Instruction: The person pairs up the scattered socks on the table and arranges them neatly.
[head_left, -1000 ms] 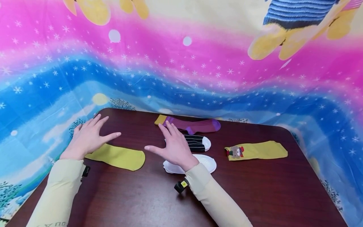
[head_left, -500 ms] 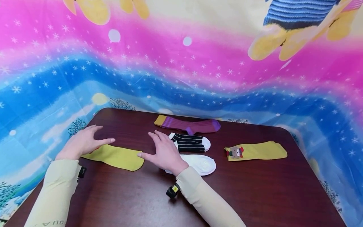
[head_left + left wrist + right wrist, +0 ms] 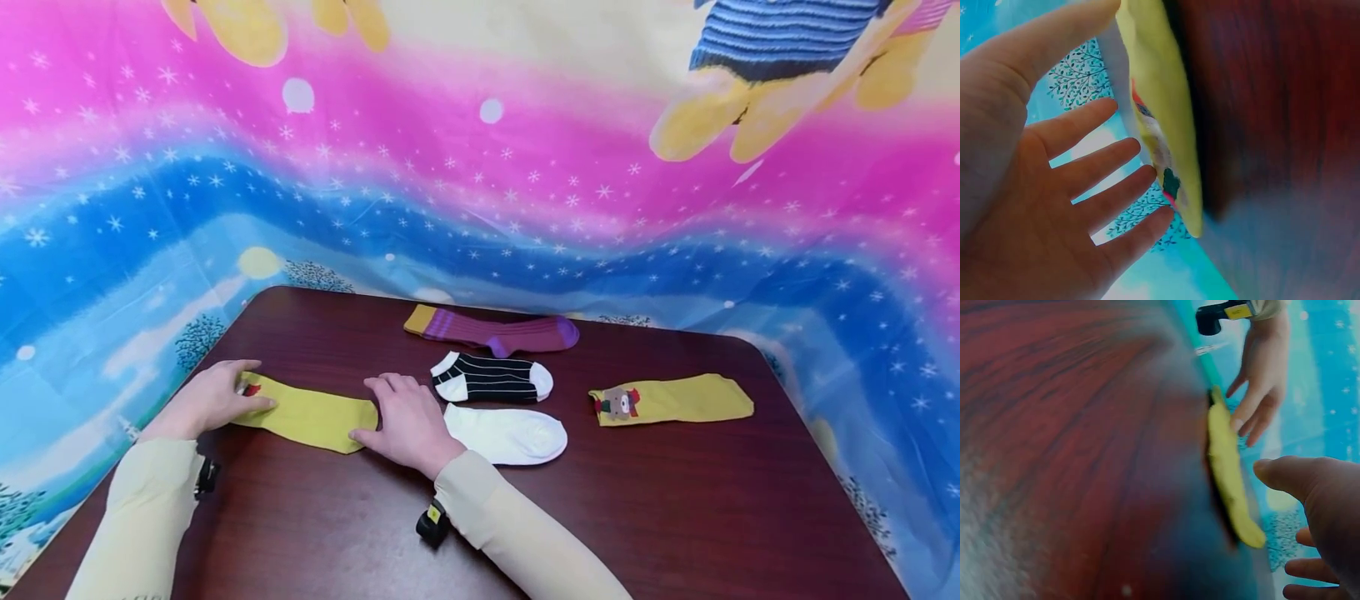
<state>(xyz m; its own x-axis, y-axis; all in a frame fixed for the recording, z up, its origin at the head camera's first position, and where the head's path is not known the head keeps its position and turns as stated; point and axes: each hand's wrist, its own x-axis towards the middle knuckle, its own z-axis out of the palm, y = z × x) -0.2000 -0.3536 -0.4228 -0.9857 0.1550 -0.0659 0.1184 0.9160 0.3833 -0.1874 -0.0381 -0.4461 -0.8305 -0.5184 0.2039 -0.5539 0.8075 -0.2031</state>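
Observation:
A yellow sock [image 3: 307,413] lies flat at the left of the table. At its cuff end is my left hand [image 3: 204,400], thumb over the sock and fingers at the far side, partly covering a small printed figure. In the left wrist view the fingers [image 3: 1107,165] are spread and fairly straight beside the sock's edge. My right hand [image 3: 411,423] is at the toe end, thumb and fingers apart on either side of it. In the right wrist view the right thumb [image 3: 1291,477] shows a gap from the sock; whether the other fingers touch it is unclear.
Right of my right hand lie a white sock [image 3: 510,435], a black striped sock [image 3: 498,379] and a purple sock [image 3: 510,332] with a yellow cuff. A second yellow sock [image 3: 682,400] with a bear figure lies farther right. Patterned cloth [image 3: 480,200] surrounds the dark table [image 3: 675,500].
Both hands have come down toward the left yellow sock. My right hand moved left, uncovering the black striped and white socks; my left hand lowered to the cuff.

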